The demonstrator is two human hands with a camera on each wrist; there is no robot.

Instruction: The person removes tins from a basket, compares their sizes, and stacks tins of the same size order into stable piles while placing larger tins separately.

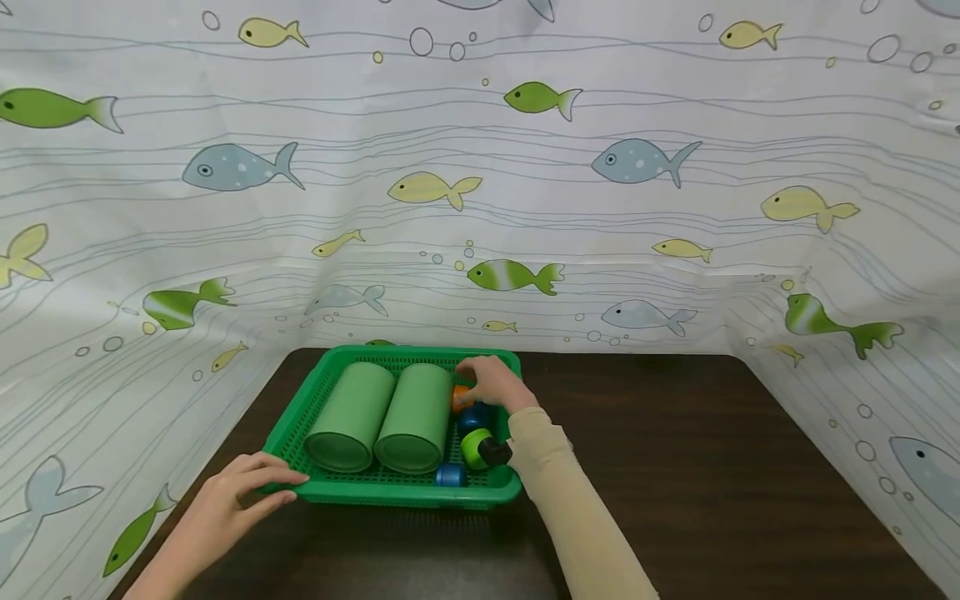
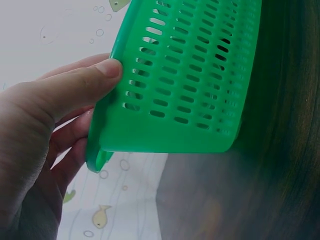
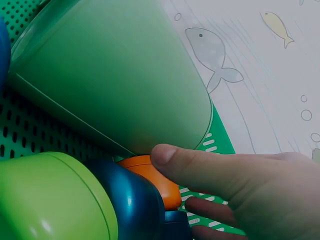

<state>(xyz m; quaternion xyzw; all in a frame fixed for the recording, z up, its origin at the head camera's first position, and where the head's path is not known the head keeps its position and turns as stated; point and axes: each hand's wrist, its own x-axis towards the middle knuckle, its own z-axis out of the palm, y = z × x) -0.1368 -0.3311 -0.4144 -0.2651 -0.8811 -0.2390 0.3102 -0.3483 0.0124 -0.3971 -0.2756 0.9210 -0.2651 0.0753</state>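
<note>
My left hand (image 1: 236,500) grips the near-left corner of a green plastic basket (image 1: 390,494); in the left wrist view the thumb lies on the rim and the other fingers are behind it. Two large pale-green cylinders (image 1: 352,408) lie side by side in the basket. My right hand (image 1: 497,383) reaches into its far-right corner. There the thumb (image 3: 165,155) touches a small orange container (image 3: 167,187), with the other fingers spread a little beyond it. Beside the orange one are a dark-blue container (image 1: 474,417) and a lime-green one (image 1: 472,450).
A small blue container (image 1: 451,475) lies by the basket's near wall. The dark wooden table (image 1: 675,467) extends to the right. A white fish-print sheet (image 1: 450,233) rises behind the table and along both sides.
</note>
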